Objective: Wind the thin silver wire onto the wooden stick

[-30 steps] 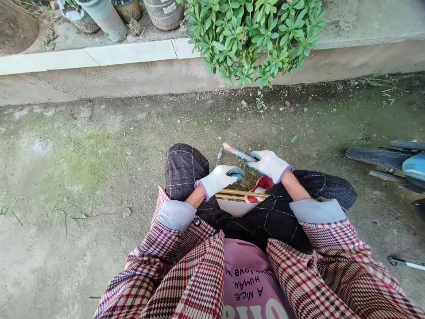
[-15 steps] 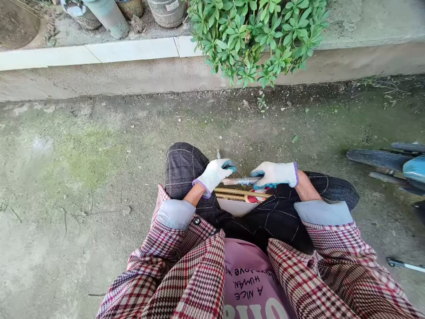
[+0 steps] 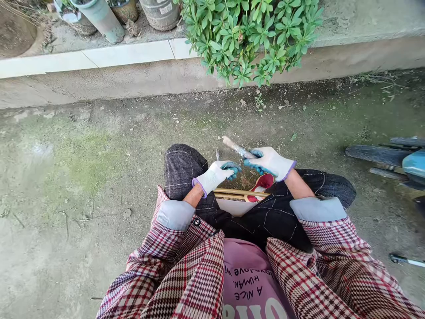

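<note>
Both my hands wear white gloves with blue-green fingertips and hover above my knees. My right hand (image 3: 270, 162) is closed around a short stick wound with thin grey wire (image 3: 236, 148), whose pale end points up and to the left. My left hand (image 3: 217, 174) is curled just left of it, its fingertips pinched near the wire; what it pinches is too fine to make out. A thin metal piece (image 3: 218, 154) shows beside the left glove. Under my hands lie wooden slats (image 3: 239, 193) and a red and white shoe (image 3: 261, 183).
A leafy green plant (image 3: 247, 37) overhangs a concrete kerb (image 3: 99, 54) ahead. Pots (image 3: 102, 17) stand at the top left. Dark and blue parts of a vehicle (image 3: 395, 155) lie at the right. A thin metal rod (image 3: 407, 260) lies on the mossy ground (image 3: 83, 159) at lower right.
The wire-wound stick has swung from lying level between my hands to pointing up and left. My right hand has moved up and left with it; the left has stayed almost still.
</note>
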Tool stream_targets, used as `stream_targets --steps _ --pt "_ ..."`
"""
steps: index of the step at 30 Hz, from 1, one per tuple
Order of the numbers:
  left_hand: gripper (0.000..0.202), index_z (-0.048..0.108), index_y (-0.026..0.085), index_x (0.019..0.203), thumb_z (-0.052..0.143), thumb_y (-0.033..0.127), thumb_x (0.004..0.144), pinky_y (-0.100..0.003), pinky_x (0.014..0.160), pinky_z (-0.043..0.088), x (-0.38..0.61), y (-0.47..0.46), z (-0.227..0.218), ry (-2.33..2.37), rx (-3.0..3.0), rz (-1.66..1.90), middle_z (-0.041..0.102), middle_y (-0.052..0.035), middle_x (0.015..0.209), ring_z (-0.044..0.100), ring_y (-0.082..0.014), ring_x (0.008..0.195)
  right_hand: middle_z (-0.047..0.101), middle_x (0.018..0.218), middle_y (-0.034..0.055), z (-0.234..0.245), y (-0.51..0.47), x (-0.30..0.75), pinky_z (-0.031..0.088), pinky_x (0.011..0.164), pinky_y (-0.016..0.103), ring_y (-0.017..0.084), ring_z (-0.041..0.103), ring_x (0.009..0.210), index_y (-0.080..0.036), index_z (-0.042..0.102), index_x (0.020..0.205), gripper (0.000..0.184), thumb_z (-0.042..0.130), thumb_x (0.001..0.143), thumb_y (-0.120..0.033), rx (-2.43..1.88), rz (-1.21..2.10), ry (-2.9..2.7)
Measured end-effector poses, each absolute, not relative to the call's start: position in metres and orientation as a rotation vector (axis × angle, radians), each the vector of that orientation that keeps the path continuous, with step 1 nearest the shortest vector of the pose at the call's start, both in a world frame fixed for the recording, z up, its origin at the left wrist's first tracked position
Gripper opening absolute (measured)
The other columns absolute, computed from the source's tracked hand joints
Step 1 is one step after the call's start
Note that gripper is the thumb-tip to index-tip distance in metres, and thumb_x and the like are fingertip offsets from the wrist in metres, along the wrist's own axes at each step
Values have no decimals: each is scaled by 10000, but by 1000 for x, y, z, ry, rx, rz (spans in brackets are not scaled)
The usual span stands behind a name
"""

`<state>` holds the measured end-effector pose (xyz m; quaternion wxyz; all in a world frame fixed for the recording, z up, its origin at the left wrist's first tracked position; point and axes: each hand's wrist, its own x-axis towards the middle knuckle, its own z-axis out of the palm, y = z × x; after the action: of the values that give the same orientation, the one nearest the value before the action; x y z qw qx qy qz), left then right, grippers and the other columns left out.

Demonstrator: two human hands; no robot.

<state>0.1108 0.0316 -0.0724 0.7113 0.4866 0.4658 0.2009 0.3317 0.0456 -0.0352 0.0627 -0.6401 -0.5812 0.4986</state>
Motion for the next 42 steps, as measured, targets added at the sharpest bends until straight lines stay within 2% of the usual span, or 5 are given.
stream_targets --steps 9,15,25,33,42 --pt "65 619 140 687 662 188 698 -240 717 478 104 45 -75 1142 1168 598 635 11 697 555 -114 692 584 630 -33 -29 37 354 396 489 233 121 536 552 -182 645 766 313 753 701 -468 -1455 2079 -1918" --pt "65 678 144 729 627 182 714 -246 713 456 105 40 -79 1237 1367 491 656 11 706 570 -123 702 570 574 -43 -39 38 344 331 517 262 129 511 542 -210 631 690 172 655 727 -376 -1702 1662 -2603" --pt "201 765 128 869 629 135 721 -252 773 503 107 36 -72 1180 1319 504 751 -33 864 633 -132 784 710 838 69 -44 51 341 406 635 301 221 636 747 -207 705 878 242 595 802 -408 -2141 1033 -2517" --pt "143 751 110 822 662 149 717 -257 702 535 110 36 -71 1077 1005 508 741 -31 793 628 -118 681 608 685 -5 -29 39 345 431 494 264 135 506 533 -201 664 1000 396 726 744 -497 -1622 1869 -1499" --pt "128 737 121 790 635 126 712 -266 819 517 107 42 -83 1140 1256 488 747 -33 832 656 -155 812 506 571 -54 -40 37 349 297 504 249 102 444 534 -190 555 651 268 683 713 -417 -1428 1873 -2462"
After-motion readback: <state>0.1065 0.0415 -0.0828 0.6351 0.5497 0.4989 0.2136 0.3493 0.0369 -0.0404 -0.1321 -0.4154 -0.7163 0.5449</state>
